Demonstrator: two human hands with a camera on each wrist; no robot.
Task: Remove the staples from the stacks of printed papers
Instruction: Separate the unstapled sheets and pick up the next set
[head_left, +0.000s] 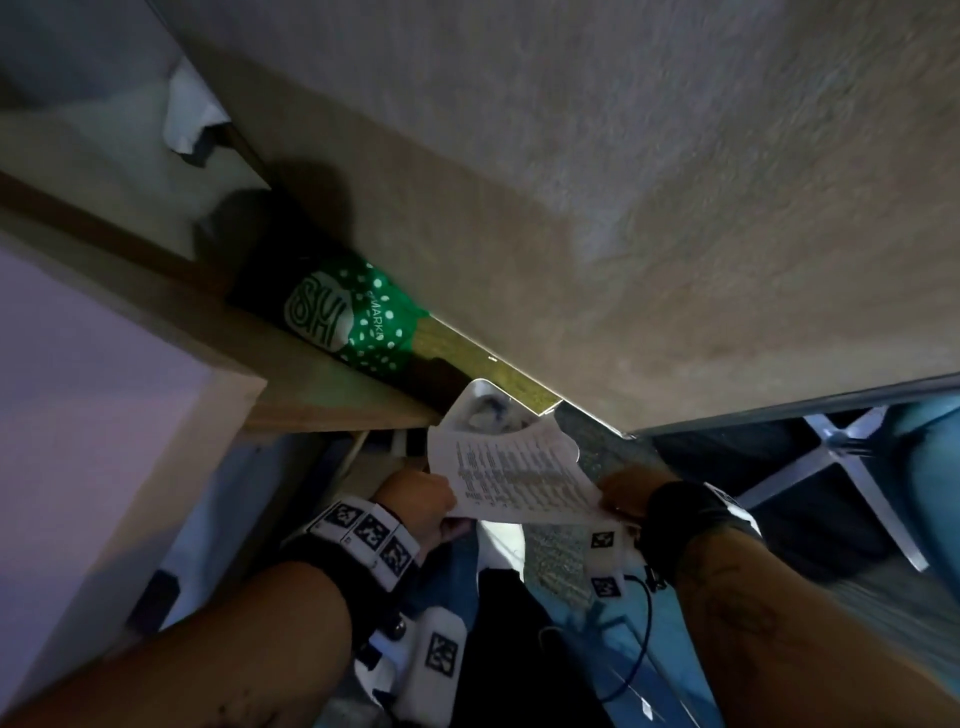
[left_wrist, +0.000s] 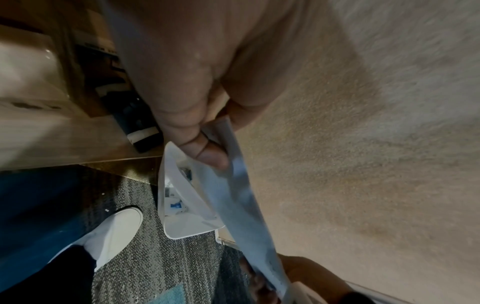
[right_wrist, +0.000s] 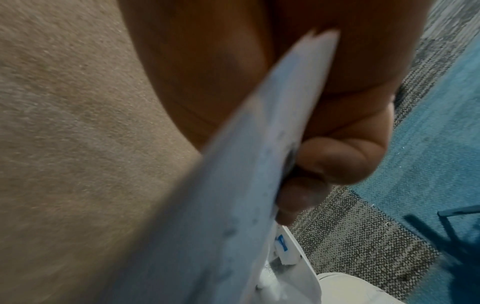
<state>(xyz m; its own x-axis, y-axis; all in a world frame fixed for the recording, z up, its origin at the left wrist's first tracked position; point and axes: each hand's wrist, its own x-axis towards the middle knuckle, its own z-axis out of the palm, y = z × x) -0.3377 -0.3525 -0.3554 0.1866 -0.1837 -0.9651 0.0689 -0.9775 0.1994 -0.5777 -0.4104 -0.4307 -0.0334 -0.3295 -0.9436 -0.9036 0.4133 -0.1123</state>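
A stack of printed papers (head_left: 514, 475) hangs in the air under the desk edge, above a white waste bin (head_left: 470, 402). My left hand (head_left: 423, 501) pinches its left edge; in the left wrist view the thumb and fingers (left_wrist: 207, 152) curl round the sheets (left_wrist: 241, 203). My right hand (head_left: 621, 493) grips the right corner, and in the right wrist view the fingers (right_wrist: 335, 162) clamp the blurred paper (right_wrist: 233, 195). No staple or staple remover shows.
A beige desk top (head_left: 623, 182) fills the upper view. A green dotted bag (head_left: 358, 322) sits on a wooden shelf. The white bin (left_wrist: 182, 226) holds scraps on patterned carpet (left_wrist: 155, 267), beside my white shoe (left_wrist: 114, 234). A chair base (head_left: 841, 457) stands right.
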